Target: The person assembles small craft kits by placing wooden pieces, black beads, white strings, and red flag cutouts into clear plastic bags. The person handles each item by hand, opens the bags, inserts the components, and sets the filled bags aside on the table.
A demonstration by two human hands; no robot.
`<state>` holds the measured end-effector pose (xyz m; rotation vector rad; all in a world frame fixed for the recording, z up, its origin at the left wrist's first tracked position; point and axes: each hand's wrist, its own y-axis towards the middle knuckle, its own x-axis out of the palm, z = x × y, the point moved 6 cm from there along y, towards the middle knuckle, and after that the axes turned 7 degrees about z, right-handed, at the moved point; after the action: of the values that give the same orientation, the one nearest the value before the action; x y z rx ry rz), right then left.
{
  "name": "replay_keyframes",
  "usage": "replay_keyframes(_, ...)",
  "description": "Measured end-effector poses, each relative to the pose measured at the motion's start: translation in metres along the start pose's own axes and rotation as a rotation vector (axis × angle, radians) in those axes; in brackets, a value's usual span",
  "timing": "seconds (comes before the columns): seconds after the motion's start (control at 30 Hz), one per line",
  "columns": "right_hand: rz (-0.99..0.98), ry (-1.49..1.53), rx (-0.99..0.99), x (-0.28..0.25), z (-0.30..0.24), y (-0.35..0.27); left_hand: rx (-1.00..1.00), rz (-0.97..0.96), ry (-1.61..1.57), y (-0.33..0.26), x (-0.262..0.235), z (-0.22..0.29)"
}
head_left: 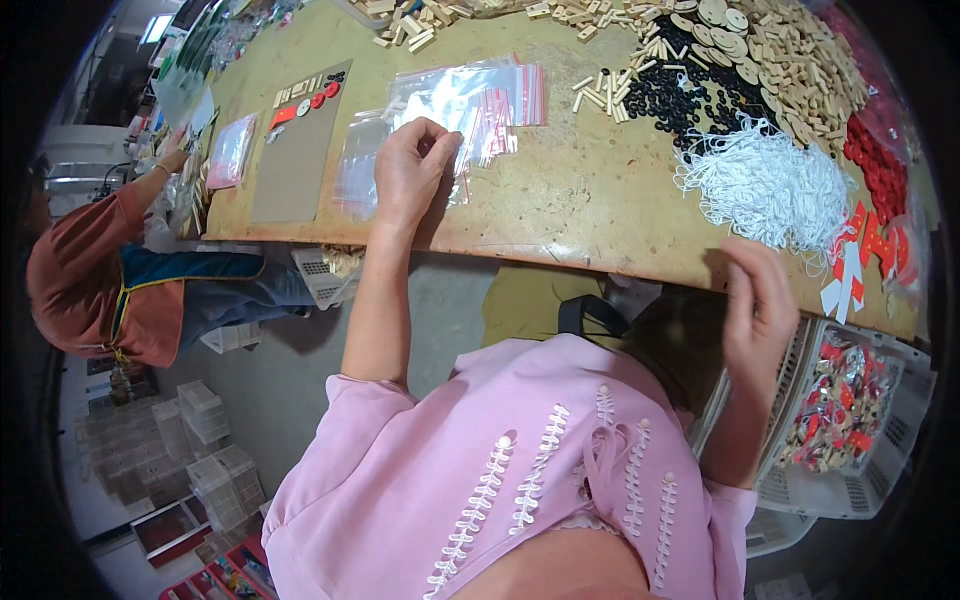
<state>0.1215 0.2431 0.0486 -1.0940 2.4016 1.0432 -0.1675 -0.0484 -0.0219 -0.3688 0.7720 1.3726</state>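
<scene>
A co-worker (pixel 90 280) in a rust top sits at the far left, apart from the action. The left hand (pixel 410 165) rests on the stack of clear zip bags (pixel 470 100), fingertips pinched together on the topmost bag at mid-table. The slippery bags may lift several at once. The right hand (pixel 760 310), fingers loosely curled and empty, hangs just below the white string pile (pixel 765 185); a careless sweep could snag loops and drag them off the table edge (pixel 600 255).
</scene>
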Motion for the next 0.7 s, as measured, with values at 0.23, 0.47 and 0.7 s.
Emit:
replay_keyframes(0.23,-0.277,0.42,0.2,0.074,-0.007,0.008,0.402,0.352,-0.11,-0.025,-0.022,0.046)
replay_keyframes(0.47,-0.548,0.85,0.651,0.123,-0.016,0.022,0.808,-0.013,-0.163,-0.079,0.001,0.134)
replay_keyframes(0.7,-0.515,0.753,0.614,0.11,-0.01,0.014,0.641,-0.162,-0.407,-0.078,0.031,0.128)
